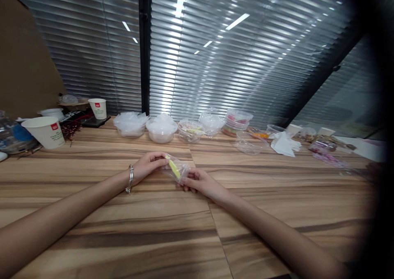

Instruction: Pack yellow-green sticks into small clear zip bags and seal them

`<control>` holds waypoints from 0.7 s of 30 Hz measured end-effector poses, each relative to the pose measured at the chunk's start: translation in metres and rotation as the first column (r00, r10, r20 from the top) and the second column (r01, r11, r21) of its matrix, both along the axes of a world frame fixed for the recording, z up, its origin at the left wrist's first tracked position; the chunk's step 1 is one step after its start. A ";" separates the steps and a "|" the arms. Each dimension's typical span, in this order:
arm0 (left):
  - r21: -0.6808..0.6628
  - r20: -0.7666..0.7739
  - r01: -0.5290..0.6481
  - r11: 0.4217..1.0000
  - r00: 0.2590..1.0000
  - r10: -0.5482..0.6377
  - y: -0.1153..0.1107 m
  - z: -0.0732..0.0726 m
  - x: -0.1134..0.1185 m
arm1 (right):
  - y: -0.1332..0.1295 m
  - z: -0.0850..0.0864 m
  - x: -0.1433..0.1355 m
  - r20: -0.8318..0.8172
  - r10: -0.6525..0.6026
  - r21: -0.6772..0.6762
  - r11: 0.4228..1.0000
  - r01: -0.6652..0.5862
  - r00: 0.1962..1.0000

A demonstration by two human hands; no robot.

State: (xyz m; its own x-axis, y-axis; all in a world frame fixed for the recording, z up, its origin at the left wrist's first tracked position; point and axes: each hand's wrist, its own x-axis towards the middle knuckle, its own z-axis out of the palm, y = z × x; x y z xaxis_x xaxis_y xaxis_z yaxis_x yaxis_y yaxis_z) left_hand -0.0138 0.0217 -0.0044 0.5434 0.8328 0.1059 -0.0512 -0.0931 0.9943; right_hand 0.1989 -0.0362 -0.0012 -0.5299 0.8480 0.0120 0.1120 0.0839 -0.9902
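Note:
Both hands hold a small clear plastic bag (184,170) just above the wooden table. Inside or against the bag is a yellow strip (174,169); what it is made of I cannot make out. My left hand (150,164), with a silver bangle (130,179) at the wrist, pinches the bag's left end near the strip's top. Its thumb and fingers are closed there. Gripping the right end of the bag is my right hand (198,181), its fingers curled under and partly hidden.
Along the table's (123,238) back stand clear plastic bowls (161,129), a bowl with coloured scraps (190,130), and stacked containers (236,121). Paper cups (49,134) are at the left. Crumpled tissue (285,144) and an open clear bowl (250,143) lie right. Blinds (230,65) rise behind.

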 end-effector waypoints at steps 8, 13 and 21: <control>0.030 -0.058 0.026 0.999 0.998 -0.024 -0.006 0.006 -0.002 | 0.003 0.002 0.003 0.013 -0.045 -0.105 0.993 0.046 0.999; 0.052 -0.111 0.107 0.993 0.989 -0.101 -0.005 0.005 -0.002 | 0.012 -0.009 0.008 -0.129 -0.157 -0.255 0.959 0.120 0.979; 0.097 -0.151 0.226 0.969 0.966 -0.210 -0.012 -0.002 0.002 | 0.009 -0.008 0.004 -0.299 -0.213 -0.048 0.977 0.208 0.930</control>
